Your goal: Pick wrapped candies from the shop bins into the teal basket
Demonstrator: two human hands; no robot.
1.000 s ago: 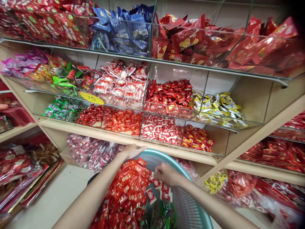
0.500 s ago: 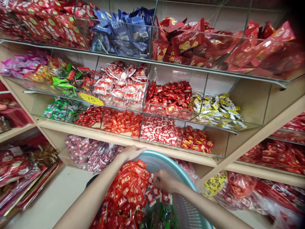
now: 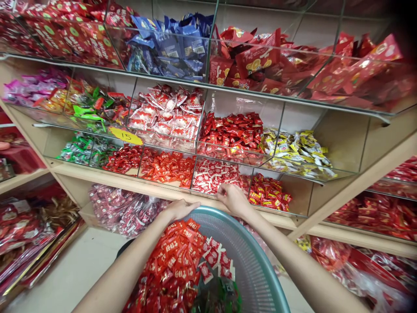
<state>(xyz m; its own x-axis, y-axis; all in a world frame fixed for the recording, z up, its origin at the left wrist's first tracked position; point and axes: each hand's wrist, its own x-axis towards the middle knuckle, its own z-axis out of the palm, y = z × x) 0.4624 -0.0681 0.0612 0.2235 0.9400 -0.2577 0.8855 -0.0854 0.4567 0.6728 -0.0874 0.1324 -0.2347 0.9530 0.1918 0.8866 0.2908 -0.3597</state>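
My left hand (image 3: 180,210) grips the far rim of a teal plastic basket (image 3: 257,252), thumb stretched along the edge. Inside the basket lies a big heap of red-wrapped candies (image 3: 177,256). Beside that heap is a small pile of red-and-white candies (image 3: 216,258), with some green-wrapped candies (image 3: 224,295) below it. My right hand (image 3: 233,198) is raised past the rim, at the front edge of the lowest shelf row. Its fingers are curled and no candy shows in them. Just behind the fingertips is a compartment of red-and-white candies (image 3: 215,176).
Clear dividers and front panels edge the candy compartments. Orange-red candies (image 3: 167,167) and red-and-yellow candies (image 3: 270,191) flank the red-and-white ones. A yellow price tag (image 3: 126,136) hangs on the middle shelf. A wooden ledge (image 3: 156,194) runs above bagged candies (image 3: 127,208).
My right hand has come up out of the basket and across its rim to the lowest shelf row. Red-and-white candies lie in the basket where it was. My left hand stays put.
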